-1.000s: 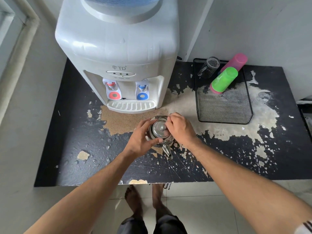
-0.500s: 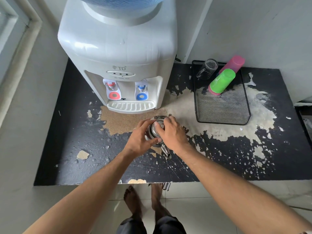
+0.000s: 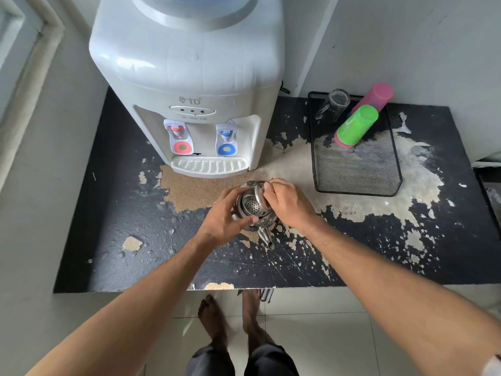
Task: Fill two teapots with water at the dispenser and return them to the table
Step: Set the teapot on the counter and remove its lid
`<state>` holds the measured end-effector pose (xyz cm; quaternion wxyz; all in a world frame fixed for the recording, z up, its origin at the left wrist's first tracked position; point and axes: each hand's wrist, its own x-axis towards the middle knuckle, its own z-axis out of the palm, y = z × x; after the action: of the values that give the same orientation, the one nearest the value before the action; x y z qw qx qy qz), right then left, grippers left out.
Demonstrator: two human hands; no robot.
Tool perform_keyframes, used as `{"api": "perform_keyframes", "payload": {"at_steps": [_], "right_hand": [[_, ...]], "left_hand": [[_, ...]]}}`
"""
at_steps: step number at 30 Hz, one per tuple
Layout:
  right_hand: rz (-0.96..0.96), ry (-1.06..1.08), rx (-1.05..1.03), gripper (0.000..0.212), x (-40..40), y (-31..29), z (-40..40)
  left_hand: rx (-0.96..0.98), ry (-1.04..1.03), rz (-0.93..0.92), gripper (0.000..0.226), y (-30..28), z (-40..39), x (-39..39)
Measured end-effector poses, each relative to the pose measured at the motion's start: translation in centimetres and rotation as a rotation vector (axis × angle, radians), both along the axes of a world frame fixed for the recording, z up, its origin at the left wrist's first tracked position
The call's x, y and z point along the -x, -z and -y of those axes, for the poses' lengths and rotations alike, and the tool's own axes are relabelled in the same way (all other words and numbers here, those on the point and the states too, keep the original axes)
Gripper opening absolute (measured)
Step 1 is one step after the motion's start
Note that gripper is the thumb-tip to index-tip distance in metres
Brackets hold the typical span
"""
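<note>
Your right hand (image 3: 288,203) has its fingers curled around the hinged lid (image 3: 259,191) of the steel teapot (image 3: 254,210), pinching it by the edge and holding it tipped up and back toward the dispenser, so the mouth stays uncovered. That is why the perforated strainer basket (image 3: 250,204) inside shows plainly from above. Your left hand (image 3: 226,213) wraps the pot's body from the other side, thumb lying across the near rim; it looks to be there to steady the pot while the lid is swung, since a light pot would otherwise turn or slide.

The teapot stands on the worn black countertop (image 3: 130,256), just in front of the drip tray (image 3: 208,165) of the white water dispenser (image 3: 187,85), with its spout (image 3: 267,238) pointing toward you. It sits closer to the blue tap (image 3: 226,142) than to the red tap (image 3: 180,141), but not under either, so filling has probably not begun. Whether there is water inside, you cannot tell from here.

Off to your right a black mesh tray (image 3: 357,169) holds a green cup (image 3: 356,124), a pink cup (image 3: 375,96) and a glass mug (image 3: 333,105), well apart from the pot. Only one teapot is in view.
</note>
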<state>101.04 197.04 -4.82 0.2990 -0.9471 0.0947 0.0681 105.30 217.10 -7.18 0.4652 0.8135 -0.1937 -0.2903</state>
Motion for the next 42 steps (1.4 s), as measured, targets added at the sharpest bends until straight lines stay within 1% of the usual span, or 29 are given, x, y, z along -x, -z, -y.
{"api": "perform_keyframes", "payload": {"at_steps": [3, 6, 9, 11, 13, 17, 20, 23, 27, 30, 33, 35, 36, 38, 40, 42], "right_hand": [[-0.013, -0.012, -0.007, 0.052, 0.5, -0.2, -0.3], [0.018, 0.051, -0.078, 0.050, 1.2, -0.4, -0.2], [0.034, 0.250, -0.242, 0.041, 1.3, -1.1, -0.4], [0.088, 0.378, -0.264, 0.039, 1.4, -1.4, 0.1], [0.108, 0.418, -0.229, 0.038, 1.5, -1.4, 0.7], [0.070, 0.445, -0.214, 0.038, 1.4, -0.6, 1.6], [0.054, 0.480, -0.165, 0.032, 1.4, 0.3, 2.2], [-0.021, 0.494, -0.087, 0.024, 1.5, 2.1, 2.7], [-0.080, 0.442, 0.010, 0.018, 1.7, 3.9, 2.6], [-0.096, 0.403, 0.081, 0.023, 1.9, 4.4, 2.3], [-0.103, 0.388, 0.071, 0.027, 2.0, 4.5, 2.4], [-0.074, 0.393, 0.059, 0.029, 2.0, 4.0, 2.5], [-0.036, 0.400, 0.038, 0.029, 1.9, 3.7, 2.5], [0.022, 0.435, -0.109, 0.030, 1.5, 2.2, 2.0], [-0.023, 0.417, -0.288, 0.033, 1.1, 1.2, 1.3], [-0.096, 0.356, -0.319, 0.040, 0.9, 1.0, 0.7]], "left_hand": [[-0.036, 0.031, 0.049, 0.087, -0.4, -0.1, -0.2], [-0.079, 0.060, 0.089, 0.087, -1.0, 0.1, -0.2], [-0.111, 0.089, 0.100, 0.083, -1.5, 0.1, -0.1], [-0.117, 0.103, 0.093, 0.083, -1.7, 0.2, -0.1], [-0.120, 0.112, 0.084, 0.083, -2.0, 0.2, 0.0], [-0.108, 0.125, 0.077, 0.080, -2.5, 0.3, 0.0], [-0.099, 0.111, 0.083, 0.071, -2.6, 0.2, 0.0], [-0.099, 0.104, 0.076, 0.063, -2.6, 0.3, 0.0], [-0.080, 0.093, 0.065, 0.061, -2.3, 0.4, -0.1], [-0.085, 0.111, 0.116, 0.056, -1.7, 0.1, -0.4], [-0.102, 0.107, 0.135, 0.053, -1.3, -0.2, -0.6], [-0.102, 0.110, 0.143, 0.053, -1.1, -0.2, -0.7], [-0.100, 0.108, 0.141, 0.053, -1.0, -0.1, -0.7], [-0.107, 0.096, 0.122, 0.052, -1.1, 0.1, -0.7], [-0.103, 0.075, 0.086, 0.051, -1.1, 0.2, -0.7], [-0.073, 0.035, 0.018, 0.048, -1.3, 0.5, -0.6]]}}
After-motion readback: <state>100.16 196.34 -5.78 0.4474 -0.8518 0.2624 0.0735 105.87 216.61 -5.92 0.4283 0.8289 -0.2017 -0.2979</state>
